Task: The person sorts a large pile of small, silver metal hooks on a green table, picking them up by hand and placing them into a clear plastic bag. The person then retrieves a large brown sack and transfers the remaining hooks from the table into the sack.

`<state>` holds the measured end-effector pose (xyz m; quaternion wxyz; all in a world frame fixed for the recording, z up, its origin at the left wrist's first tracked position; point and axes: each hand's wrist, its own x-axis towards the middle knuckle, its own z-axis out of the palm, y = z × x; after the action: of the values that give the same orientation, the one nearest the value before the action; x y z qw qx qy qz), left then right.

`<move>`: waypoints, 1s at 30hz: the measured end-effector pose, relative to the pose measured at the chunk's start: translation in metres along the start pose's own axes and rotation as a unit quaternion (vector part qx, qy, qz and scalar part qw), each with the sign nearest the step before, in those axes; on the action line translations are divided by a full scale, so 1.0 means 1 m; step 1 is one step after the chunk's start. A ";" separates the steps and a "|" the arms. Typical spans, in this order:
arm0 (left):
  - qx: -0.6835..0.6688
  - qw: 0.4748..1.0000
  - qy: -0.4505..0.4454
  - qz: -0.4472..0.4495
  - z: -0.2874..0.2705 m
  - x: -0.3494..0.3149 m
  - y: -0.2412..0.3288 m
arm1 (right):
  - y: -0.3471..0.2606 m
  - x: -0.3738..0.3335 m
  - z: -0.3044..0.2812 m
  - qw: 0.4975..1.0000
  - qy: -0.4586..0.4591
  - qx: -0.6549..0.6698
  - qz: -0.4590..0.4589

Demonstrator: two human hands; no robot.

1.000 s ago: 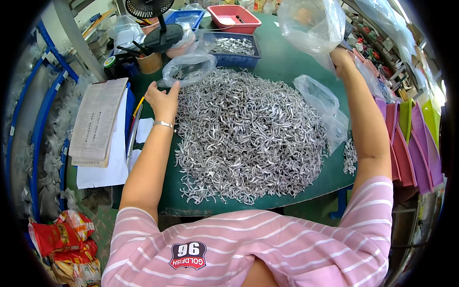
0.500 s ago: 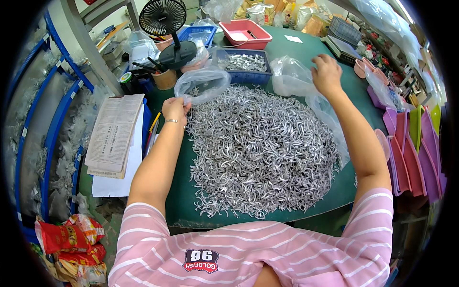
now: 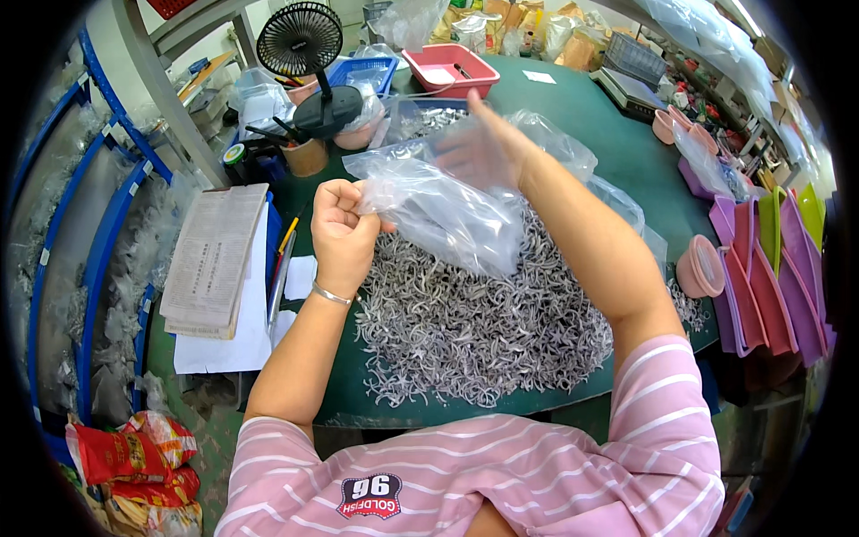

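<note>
My left hand (image 3: 344, 227) pinches the gathered edge of a clear plastic bag (image 3: 452, 219), which hangs to the right over a large pile of small curved silvery metal pieces (image 3: 474, 340). Beyond the bag's upper edge, my right hand (image 3: 490, 148) is held flat with fingers stretched and thumb raised; its fingers look blurred and show partly through the plastic. Whether they touch the bag or sit inside it I cannot tell. Another clear bag (image 3: 559, 143) lies behind my right forearm, next to a blue bin (image 3: 420, 121) of metal parts.
A black fan (image 3: 300, 40) stands at the back left, near a pink tray (image 3: 447, 67) and a blue basket (image 3: 362, 73). Printed sheets (image 3: 215, 259) lie at the left. A pink cup (image 3: 701, 267) and stacked purple and red trays (image 3: 761, 286) are at the right.
My left hand has come nearer and lifted the plastic bag over the pile. My right hand has swung left from the far bag to the lifted one. A pink cup now shows upright at the right.
</note>
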<state>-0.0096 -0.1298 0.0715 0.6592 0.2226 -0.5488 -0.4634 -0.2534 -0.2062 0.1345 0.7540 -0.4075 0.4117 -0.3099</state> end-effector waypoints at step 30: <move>-0.321 0.870 -0.006 -0.374 -0.041 0.040 -0.053 | 0.026 -0.023 0.028 0.443 0.208 -0.548 -0.678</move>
<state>0.0078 -0.1978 0.0371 0.4682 0.1846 -0.2492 -0.8274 -0.2360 -0.1655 0.1293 -0.1848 -0.8084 0.2325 -0.5081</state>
